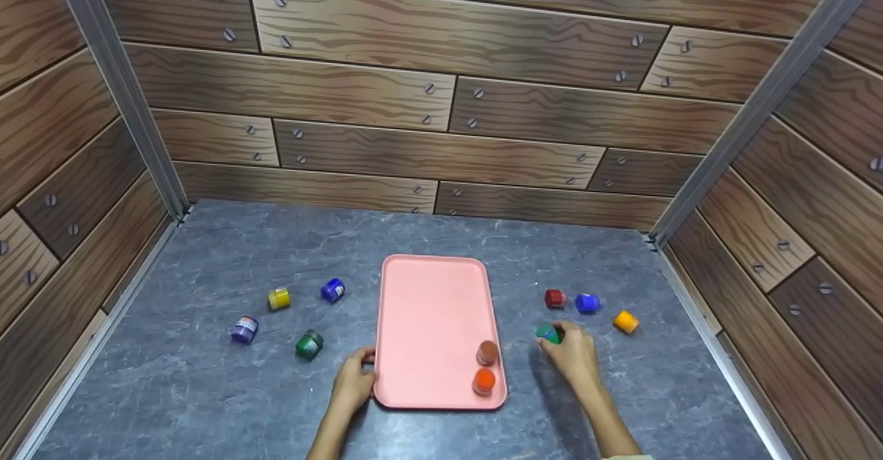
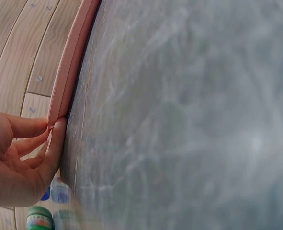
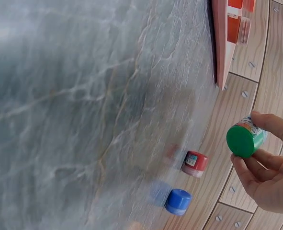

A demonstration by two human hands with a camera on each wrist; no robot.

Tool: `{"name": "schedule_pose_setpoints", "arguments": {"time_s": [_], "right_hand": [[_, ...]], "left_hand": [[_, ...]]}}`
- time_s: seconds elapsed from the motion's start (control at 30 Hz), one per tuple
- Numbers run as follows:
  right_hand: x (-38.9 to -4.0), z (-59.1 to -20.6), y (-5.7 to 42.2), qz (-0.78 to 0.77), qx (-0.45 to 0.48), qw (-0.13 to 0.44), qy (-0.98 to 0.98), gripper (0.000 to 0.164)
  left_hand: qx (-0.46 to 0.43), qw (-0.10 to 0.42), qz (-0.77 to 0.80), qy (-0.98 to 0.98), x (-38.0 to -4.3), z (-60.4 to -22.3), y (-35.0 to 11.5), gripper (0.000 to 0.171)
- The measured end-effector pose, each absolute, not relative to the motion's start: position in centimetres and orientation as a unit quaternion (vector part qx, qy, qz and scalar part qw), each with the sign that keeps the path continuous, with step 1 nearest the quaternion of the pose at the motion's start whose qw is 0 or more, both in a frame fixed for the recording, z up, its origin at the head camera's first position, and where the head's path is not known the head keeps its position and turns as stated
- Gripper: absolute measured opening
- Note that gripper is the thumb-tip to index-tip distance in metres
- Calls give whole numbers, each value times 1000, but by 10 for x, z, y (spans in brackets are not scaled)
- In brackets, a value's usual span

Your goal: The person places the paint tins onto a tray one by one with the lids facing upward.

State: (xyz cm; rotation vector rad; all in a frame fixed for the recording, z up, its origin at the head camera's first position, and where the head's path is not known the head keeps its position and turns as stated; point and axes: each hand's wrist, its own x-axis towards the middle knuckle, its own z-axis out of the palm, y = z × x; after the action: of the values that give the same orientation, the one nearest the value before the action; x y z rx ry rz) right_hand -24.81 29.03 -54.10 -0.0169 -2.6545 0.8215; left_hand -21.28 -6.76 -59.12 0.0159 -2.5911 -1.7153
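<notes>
- The right hand point(image 1: 576, 356) is gripping a green jar point(image 3: 246, 138) between the thumb and the fingers, and it is holding this jar above the grey table point(image 1: 172, 391), to the right of the tray.
- The jar is looking small and rounded; its smooth end point(image 3: 239, 142) is showing a bright, even green, and a printed label point(image 3: 251, 125) with pale and orange parts is running around its side.
- The left hand point(image 1: 353, 381) is pinching the left rim of the pink tray point(image 1: 434, 308), which is lying flat and having rounded corners.
- On the tray, a brown jar point(image 1: 487, 353) and an orange jar point(image 1: 484, 381) are standing near its right edge.
- Beyond the right hand, a red jar point(image 1: 554, 298), a blue jar point(image 1: 587, 303) and a yellow-orange jar point(image 1: 626, 321) are resting on the table.
- Left of the tray, four more jars point(image 1: 279, 299) are lying scattered.
</notes>
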Motion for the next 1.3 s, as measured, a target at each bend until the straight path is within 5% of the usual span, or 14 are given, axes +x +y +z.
{"name": "schedule_pose_setpoints", "arguments": {"time_s": [1.3], "right_hand": [[-280, -560, 246, 361, 36, 163, -917, 35]], "left_hand": [[15, 7, -543, -840, -212, -588, -67, 39]]}}
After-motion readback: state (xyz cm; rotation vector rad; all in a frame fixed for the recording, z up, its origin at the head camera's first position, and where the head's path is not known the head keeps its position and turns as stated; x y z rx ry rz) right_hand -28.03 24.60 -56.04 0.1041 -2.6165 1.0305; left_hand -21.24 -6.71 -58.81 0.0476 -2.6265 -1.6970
